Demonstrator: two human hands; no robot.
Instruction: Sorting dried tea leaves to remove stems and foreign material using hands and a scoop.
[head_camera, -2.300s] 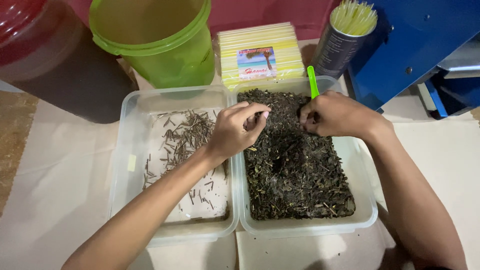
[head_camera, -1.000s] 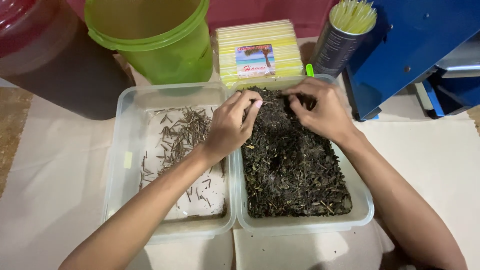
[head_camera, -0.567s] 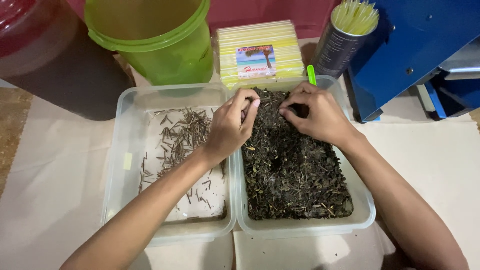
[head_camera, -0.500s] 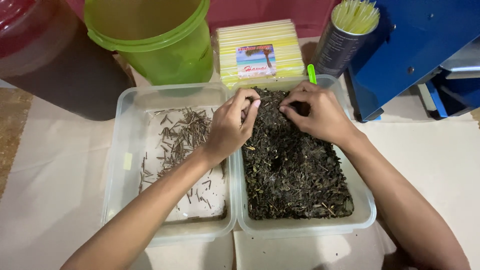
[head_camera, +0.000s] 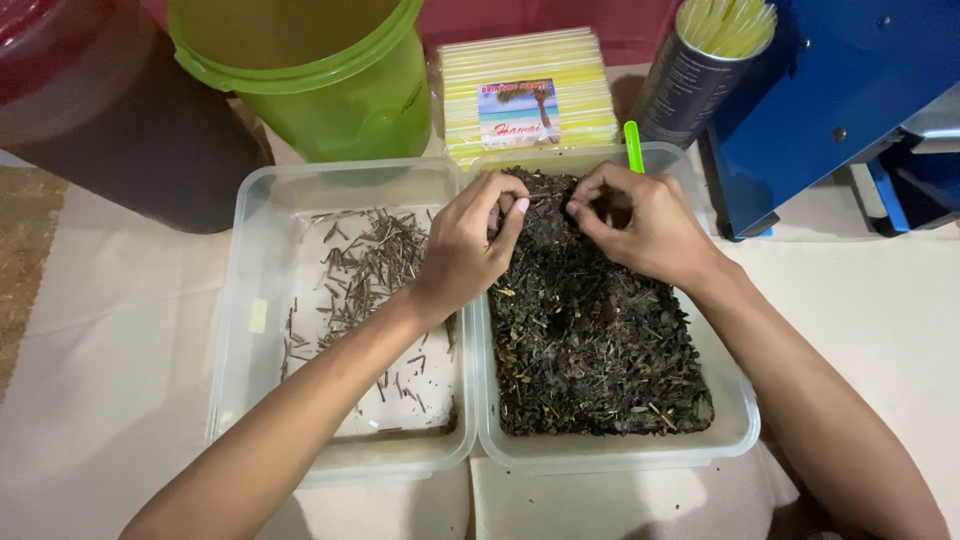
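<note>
Two clear plastic tubs sit side by side. The right tub (head_camera: 735, 425) is full of dark dried leaf bits (head_camera: 590, 340). In the left tub (head_camera: 250, 260) lie thin loose stems (head_camera: 365, 265) on a pale bottom. My left hand (head_camera: 465, 245) reaches across the shared rims, its fingertips curled and pinching into the leaf pile at the far end. Opposite it, my right hand (head_camera: 640, 220) rests on the same far end with thumb and fingers pinched in the leaves. Whether either pinch holds a stem is hidden by the fingers.
A green bucket (head_camera: 320, 80) and a dark red container (head_camera: 100, 110) stand behind the left tub. A pack of yellow drinking straws (head_camera: 525, 90), a can of straws (head_camera: 700, 70) and a green stick (head_camera: 633, 148) sit behind the right tub. A blue machine (head_camera: 840, 90) is at right.
Both hands stay at the far end of the leaf pile. The right hand has shifted slightly and the fingers of both keep working the leaves; the green stick shows again.
</note>
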